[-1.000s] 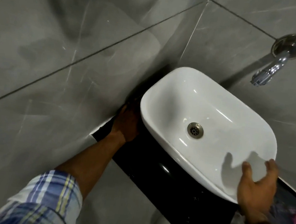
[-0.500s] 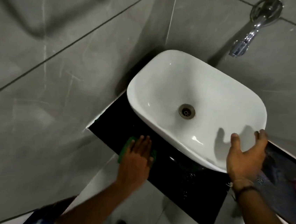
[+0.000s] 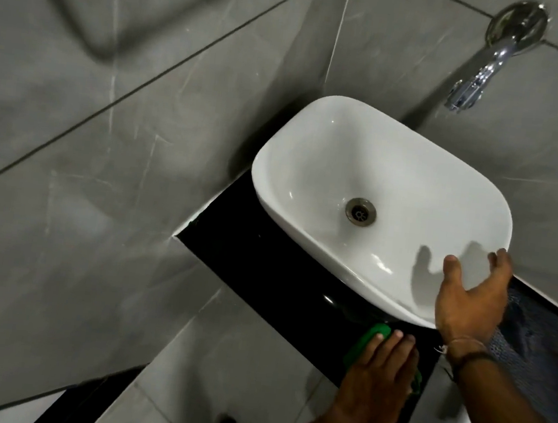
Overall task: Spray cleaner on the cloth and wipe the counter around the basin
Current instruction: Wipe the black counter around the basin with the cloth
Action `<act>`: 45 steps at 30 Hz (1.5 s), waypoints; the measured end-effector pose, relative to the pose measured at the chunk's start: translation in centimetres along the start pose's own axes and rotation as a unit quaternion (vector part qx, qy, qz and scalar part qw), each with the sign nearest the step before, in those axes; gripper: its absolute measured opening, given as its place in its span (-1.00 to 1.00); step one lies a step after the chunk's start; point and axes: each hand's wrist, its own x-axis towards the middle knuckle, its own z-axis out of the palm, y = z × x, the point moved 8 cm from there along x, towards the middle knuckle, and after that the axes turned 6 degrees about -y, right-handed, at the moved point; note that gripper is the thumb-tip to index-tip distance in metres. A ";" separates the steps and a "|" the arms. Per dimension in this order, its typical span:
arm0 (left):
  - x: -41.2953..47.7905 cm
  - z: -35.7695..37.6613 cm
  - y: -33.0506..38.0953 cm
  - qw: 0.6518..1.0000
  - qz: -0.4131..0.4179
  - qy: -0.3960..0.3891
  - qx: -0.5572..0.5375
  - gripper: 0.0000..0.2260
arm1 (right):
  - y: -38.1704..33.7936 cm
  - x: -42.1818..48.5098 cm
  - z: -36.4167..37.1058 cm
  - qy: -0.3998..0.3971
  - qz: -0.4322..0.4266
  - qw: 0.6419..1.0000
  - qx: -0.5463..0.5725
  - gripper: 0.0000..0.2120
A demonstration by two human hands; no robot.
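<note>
Two hands at work — one wiping, one bracing on the basin.

Flat and spread, the left hand (image 3: 378,376) presses the green cloth (image 3: 365,346) onto the black counter (image 3: 264,271), cloth peeking out past the fingertips, just below the basin (image 3: 376,194) front. Best to keep the palm flat and steer the fingertips along the basin's base. Beyond them, the right hand (image 3: 471,300) rests open, fingers wide on the rim — a steadying grip worth keeping light.
</note>
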 end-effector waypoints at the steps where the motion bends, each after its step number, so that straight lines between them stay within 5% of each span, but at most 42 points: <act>1: -0.5 0.2 -0.5 0.999 -0.012 0.003 -0.038 -0.47 | 0.0 -0.1 -0.1 -0.002 0.001 1.000 0.002 -0.26; 5: -1.8 -0.9 -6.6 0.990 -0.078 0.046 -0.106 -0.49 | -0.6 0.0 0.0 -0.007 -0.005 1.000 -0.007 -0.26; 10: -1.6 -6.7 -22.6 0.964 -0.190 0.185 -0.020 -0.60 | -0.2 0.2 0.1 -0.004 -0.007 1.000 -0.003 -0.25; 16: 2.9 -11.0 -35.2 0.957 -0.282 0.001 0.062 -0.36 | 0.3 0.2 0.3 -0.005 -0.008 1.000 -0.021 -0.24; 22: -1.0 -11.0 -32.8 0.920 -0.334 0.194 -0.068 -0.42 | 0.1 0.1 0.2 -0.001 0.005 1.000 -0.026 -0.22; 27: 0.3 -9.6 -30.1 0.918 -0.359 0.153 -0.069 -0.33 | -0.1 0.2 0.0 0.003 0.008 0.999 -0.033 -0.22; 31: -0.8 -8.6 -26.4 0.909 -0.357 0.191 -0.095 -0.45 | -0.8 -0.2 -0.1 0.014 0.014 0.999 -0.037 -0.21; 40: -0.8 -3.7 -8.7 0.935 -0.211 0.235 -0.161 -0.48 | -1.2 -0.3 -0.2 0.017 0.002 0.998 -0.067 -0.23; 45: 0.3 -1.9 -3.3 0.955 -0.176 0.173 -0.162 -0.49 | -1.1 -0.4 -0.4 0.019 -0.004 0.998 -0.062 -0.24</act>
